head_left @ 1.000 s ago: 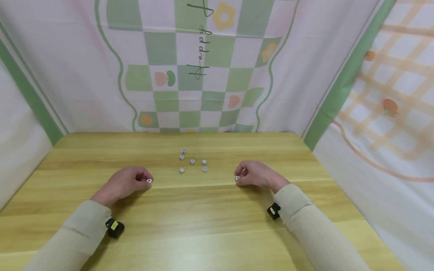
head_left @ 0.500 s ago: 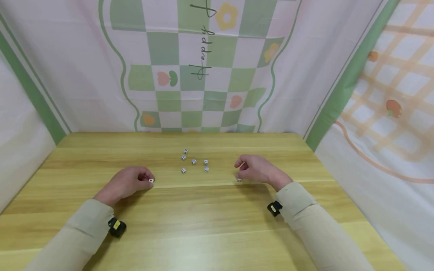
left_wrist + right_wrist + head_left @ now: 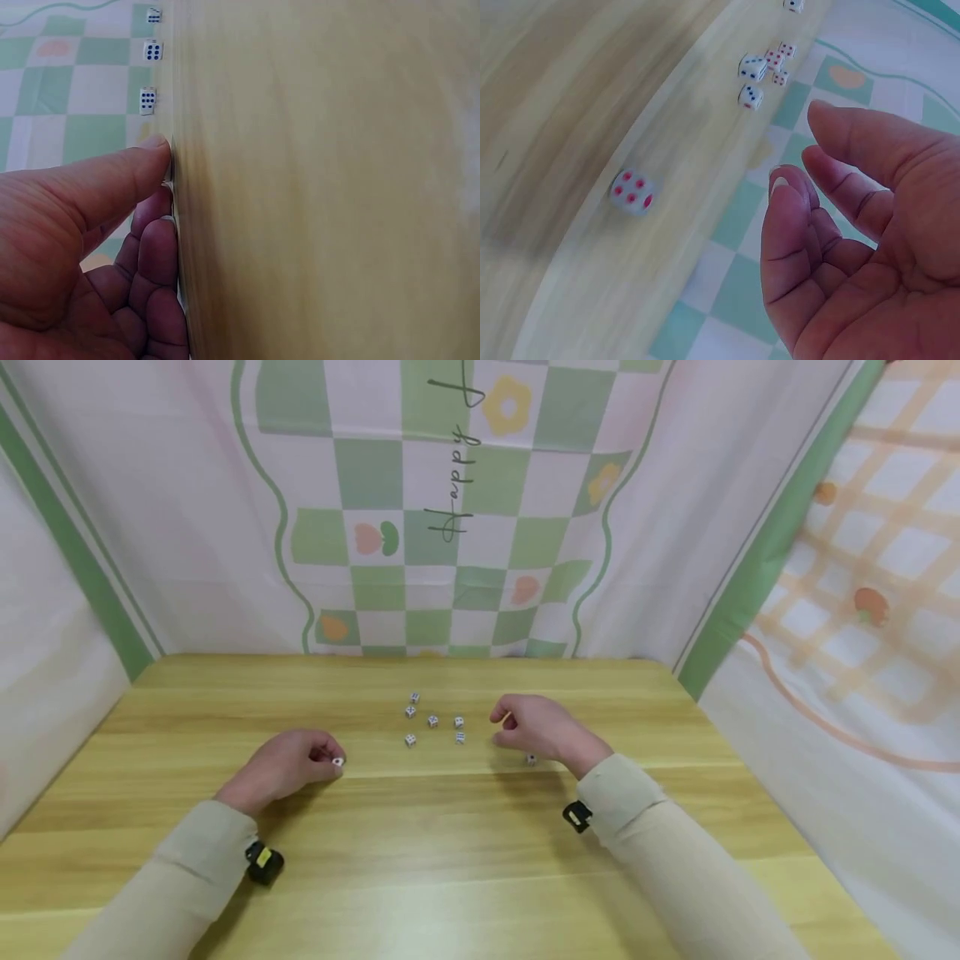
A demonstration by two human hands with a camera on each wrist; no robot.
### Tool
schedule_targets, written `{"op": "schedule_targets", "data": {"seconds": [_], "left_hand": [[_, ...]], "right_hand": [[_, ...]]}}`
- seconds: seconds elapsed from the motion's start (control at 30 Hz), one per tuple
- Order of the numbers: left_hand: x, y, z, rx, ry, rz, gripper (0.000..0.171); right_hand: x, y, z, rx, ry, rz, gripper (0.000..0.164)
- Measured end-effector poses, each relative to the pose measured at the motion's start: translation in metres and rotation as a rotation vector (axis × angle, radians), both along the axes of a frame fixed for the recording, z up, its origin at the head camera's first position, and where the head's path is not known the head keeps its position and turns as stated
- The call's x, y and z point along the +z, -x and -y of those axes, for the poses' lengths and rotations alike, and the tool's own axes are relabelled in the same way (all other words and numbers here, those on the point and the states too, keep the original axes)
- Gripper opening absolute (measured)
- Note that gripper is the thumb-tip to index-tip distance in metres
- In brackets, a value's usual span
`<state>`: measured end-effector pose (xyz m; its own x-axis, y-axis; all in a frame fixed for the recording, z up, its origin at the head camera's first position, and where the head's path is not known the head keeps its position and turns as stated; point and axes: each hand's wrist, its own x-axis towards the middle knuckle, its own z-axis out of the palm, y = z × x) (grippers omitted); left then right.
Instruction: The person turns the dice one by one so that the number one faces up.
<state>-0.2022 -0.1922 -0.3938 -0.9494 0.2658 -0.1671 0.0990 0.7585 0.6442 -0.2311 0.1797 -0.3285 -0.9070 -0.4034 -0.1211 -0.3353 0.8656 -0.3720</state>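
My left hand (image 3: 288, 766) rests low at the left of the wooden table, pinching a small white die (image 3: 338, 762) between thumb and fingertips. In the left wrist view the thumb (image 3: 127, 180) mostly hides that die. My right hand (image 3: 543, 727) hovers over the table with nothing between its parted thumb and fingers. Just below its palm lies another die (image 3: 531, 760), which turns red pips toward the right wrist camera. Left of the right fingertips, a loose group of dice sits mid-table, among them a near right die (image 3: 460, 738) and a near left die (image 3: 410, 740).
The wooden table (image 3: 450, 860) ends at the back against a hanging green-and-white checked cloth (image 3: 427, 585). Cloth walls also close off both sides. A black wrist camera (image 3: 264, 862) is strapped under the left cuff, another black camera (image 3: 577, 816) under the right.
My right hand has let go of its die, lifted, and moved left toward the group, leaving that die on the table. The left hand keeps its pinch in place.
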Motion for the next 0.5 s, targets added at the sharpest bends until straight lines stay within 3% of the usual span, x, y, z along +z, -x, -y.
{"op": "schedule_targets", "data": {"seconds": [0.5], "left_hand": [[0.001,-0.001,0.002,-0.016,0.011,-0.046,0.01]], "right_hand": [[-0.009,0.012,0.036,0.014,-0.098,0.019,0.03]]}}
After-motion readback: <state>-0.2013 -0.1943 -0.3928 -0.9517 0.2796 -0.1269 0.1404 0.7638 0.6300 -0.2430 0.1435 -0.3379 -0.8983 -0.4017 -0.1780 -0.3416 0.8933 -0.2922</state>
